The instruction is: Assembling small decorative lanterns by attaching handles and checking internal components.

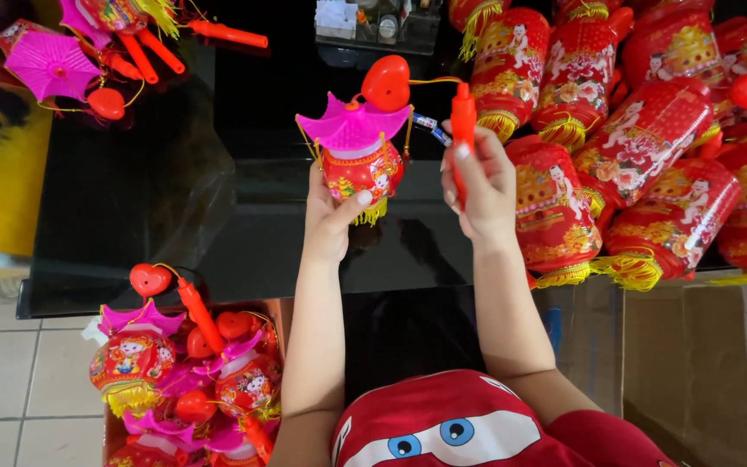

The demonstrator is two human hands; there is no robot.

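Note:
My left hand (pixel 332 216) grips a small red toy lantern (pixel 361 164) with a magenta pagoda roof and a yellow fringe, held upright over a black glossy table (pixel 131 216). A red heart piece (pixel 386 82) sits above the roof, joined by a thin yellow cord to an orange-red stick handle (pixel 462 121). My right hand (pixel 480 186) is closed around that handle and holds it upright beside the lantern.
Several large red cylinder lanterns (pixel 641 138) with gold fringe lie piled at the right. A cardboard box (pixel 278 307) at lower left holds several more small lanterns (pixel 131 363). More small lanterns and orange handles (pixel 88 43) lie at the top left. A tiled floor (pixel 10 372) is below.

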